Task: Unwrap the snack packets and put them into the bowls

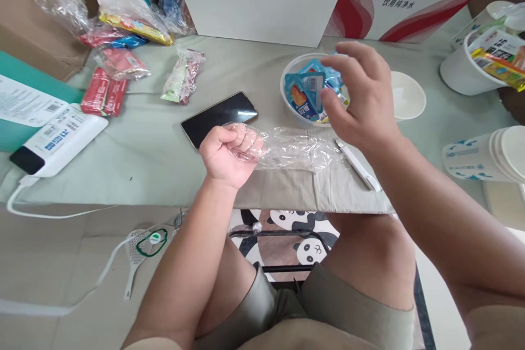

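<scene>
My left hand [233, 156] is closed round a clear plastic bag [295, 150], whose crinkled length trails to the right over the table. Beside that fist lies a black phone [217, 112]. My right hand [363, 93] is raised with fingers curved and apart, nothing between them. It is over the right side of a round clear tub [286, 103], hiding part of it. Blue snack packets [305, 93] fill the tub, one showing a picture of food. A white utility knife [357, 167] rests near the table's front edge, below my right hand.
A white paper bowl [408, 95] stands right of the tub. Stacked paper cups [484, 153] lie on the right, below a bucket of snacks [463, 68]. Wrapped snacks [182, 76] and a white power strip [61, 136] are on the left. White boxes [262, 0] stand behind.
</scene>
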### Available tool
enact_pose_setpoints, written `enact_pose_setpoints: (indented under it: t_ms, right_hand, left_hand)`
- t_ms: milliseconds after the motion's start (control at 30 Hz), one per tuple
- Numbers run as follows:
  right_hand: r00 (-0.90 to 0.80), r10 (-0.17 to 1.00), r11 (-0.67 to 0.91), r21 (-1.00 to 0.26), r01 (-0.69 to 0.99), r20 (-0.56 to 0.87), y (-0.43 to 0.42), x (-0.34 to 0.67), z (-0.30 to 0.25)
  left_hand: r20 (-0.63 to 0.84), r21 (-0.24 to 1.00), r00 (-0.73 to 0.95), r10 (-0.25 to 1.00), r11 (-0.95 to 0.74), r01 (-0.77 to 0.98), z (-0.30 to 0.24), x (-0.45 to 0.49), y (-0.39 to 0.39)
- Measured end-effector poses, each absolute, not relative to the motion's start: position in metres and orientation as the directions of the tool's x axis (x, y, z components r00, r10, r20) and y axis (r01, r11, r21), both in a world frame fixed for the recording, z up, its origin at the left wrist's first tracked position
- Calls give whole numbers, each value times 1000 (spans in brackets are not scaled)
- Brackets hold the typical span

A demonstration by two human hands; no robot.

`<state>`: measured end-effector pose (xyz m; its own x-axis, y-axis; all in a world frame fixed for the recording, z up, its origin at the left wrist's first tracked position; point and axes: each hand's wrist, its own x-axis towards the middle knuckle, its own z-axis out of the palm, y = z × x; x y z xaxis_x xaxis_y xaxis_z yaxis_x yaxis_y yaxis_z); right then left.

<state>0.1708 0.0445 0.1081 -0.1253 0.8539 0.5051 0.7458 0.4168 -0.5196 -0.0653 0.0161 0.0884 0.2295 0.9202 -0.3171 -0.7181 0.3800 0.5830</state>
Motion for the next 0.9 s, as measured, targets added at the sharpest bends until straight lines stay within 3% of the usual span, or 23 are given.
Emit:
enact_pose_setpoints:
  t_ms: [200,333,467,567,667,733,833,900]
  right_hand:
    - [-144,834,510,-646,567,532,-20,151,103]
    - [-298,861,506,-629,590,413,-45,155,64]
    - [-412,839,544,-532,649,356,-62,152,47]
    - [-485,823,566,-496,658,296,-76,144,51]
    - [-578,794,538,-660,525,187,-85,142,56]
    - [-564,802,480,-772,417,194,-83,146,57]
    - [-370,902,357,-867,347,223,-72,156,51]
    - [-259,957,197,-949,245,132,-64,157,45]
  left_hand:
    - [-354,576,347,868,495,-650,87,-72,13]
    - [-370,577,418,830,558,-597,82,-81,10]
    - [-208,604,295,933,360,-711,81,-86,13]
    - [-142,554,139,980,195,-809,85,-83,18]
    - [-212,501,117,970,210,-840,87,-79,22]
    - [-241,488,181,953,281,-827,85,-77,24]
    - [-280,508,307,909,412,-756,81,-74,23]
    - [-319,544,406,856,516,-661,78,-70,20]
